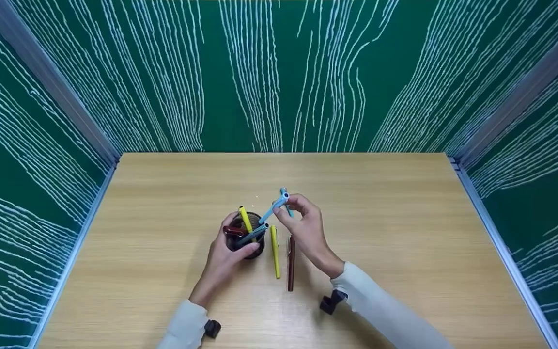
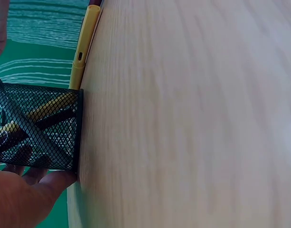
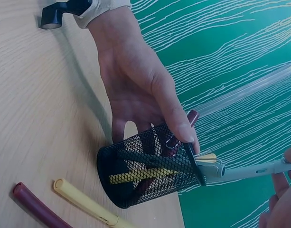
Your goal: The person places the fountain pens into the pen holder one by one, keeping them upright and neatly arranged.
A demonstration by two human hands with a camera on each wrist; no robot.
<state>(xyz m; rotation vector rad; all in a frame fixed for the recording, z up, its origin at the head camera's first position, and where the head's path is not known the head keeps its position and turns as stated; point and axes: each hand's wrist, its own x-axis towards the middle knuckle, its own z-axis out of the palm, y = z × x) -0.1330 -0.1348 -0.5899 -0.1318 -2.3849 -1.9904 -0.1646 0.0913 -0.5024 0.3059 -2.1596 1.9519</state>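
Observation:
My left hand (image 1: 225,254) grips a black mesh pen cup (image 3: 147,161) from the side, fingers and thumb wrapped about it. Inside lean a yellow pen (image 1: 246,219), a dark red pen (image 1: 234,231) and a teal pen (image 1: 255,233). Between thumb and fingers, my right hand (image 1: 308,230) pinches a light blue pen (image 1: 273,208), tilted with its lower end at the cup's rim. Another teal pen (image 1: 283,190) shows behind it, partly hidden by the right hand. In the left wrist view the cup's base is close against the tabletop.
A second yellow pen (image 1: 275,252) lies on the wooden table (image 1: 380,208) right of the cup. Beside it is another dark red pen (image 1: 291,266). Green panels with white wavy lines (image 1: 288,72) stand around the table's back and sides.

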